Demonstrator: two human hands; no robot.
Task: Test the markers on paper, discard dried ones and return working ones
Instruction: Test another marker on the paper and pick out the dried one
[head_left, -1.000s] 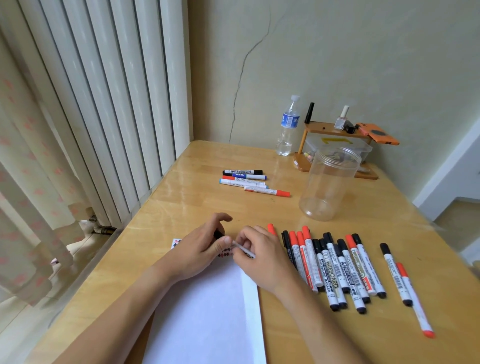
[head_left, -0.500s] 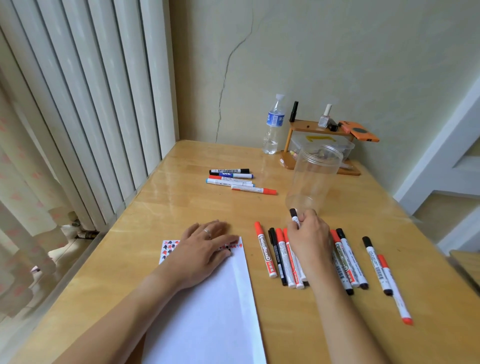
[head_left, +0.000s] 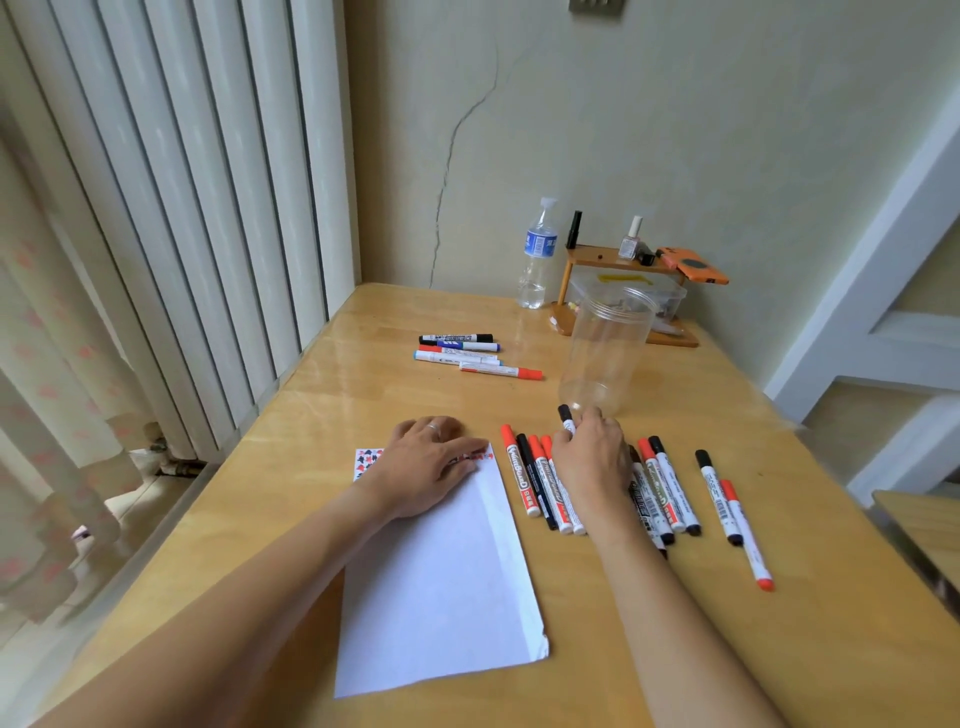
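While my left hand (head_left: 434, 467) lies flat, fingers straight, pinning the paper (head_left: 441, 582), my right hand (head_left: 589, 457) pinches a black-capped marker (head_left: 566, 418) at the row's far end, just before the clear jar (head_left: 605, 353).

Sheet first: thin and floppy, I judge it will slide unless pressed. The jar looks light and tippable. Markers (head_left: 540, 488) are stiff, smooth, roll-prone; best pinched mid-barrel, cap pulled straight off. One red barrel (head_left: 519, 478) reads roughly "WhiteBoard"; other print is too small to read.
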